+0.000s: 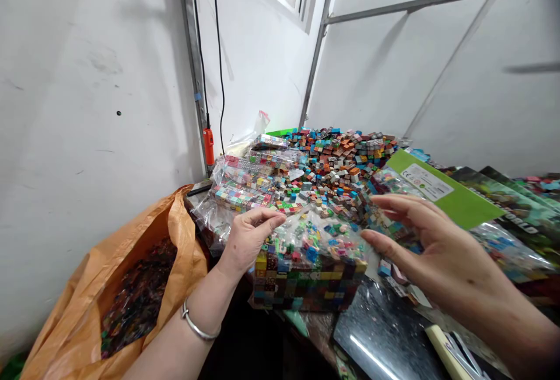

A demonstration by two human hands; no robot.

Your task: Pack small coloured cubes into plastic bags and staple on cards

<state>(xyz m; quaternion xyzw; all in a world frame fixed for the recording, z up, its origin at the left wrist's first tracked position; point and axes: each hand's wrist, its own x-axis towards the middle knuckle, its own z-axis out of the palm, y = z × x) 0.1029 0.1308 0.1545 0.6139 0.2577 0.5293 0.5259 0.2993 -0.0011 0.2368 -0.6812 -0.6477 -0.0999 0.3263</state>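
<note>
We use the bundle of blocks [308,284] as the middle of our clock. The white wall [262,65] is the biggest thing we see, up at 12 o'clock. A big orange bag [184,252] stands wide open at 9 o'clock, with shiny dark bits [135,298] inside. A heap of little blocks [336,164] in many colors is at 1 o'clock. Clear packs of blocks [245,182] lie piled up at 11 o'clock.

Our bundle is right in front of us, between our two hands. It is shaped like a box, and small bright pieces [312,243] lie on top under clear plastic [315,220]. A shiny black slab [385,333] is at 4 o'clock. A green card [441,187] with a white label tilts at 2 o'clock.

Our right hand [422,240] is near 3 o'clock, its thumb and fingers spread apart. The thumb tip is by the bundle's end, but we can't tell if they touch. Our left hand [251,234], at 10 o'clock, pinches the plastic with thumb and finger. Between 10 and 11, an orange switch [209,147] hangs on a cord. Our smallest thing is a silver bracelet [196,324], at 8 o'clock.
</note>
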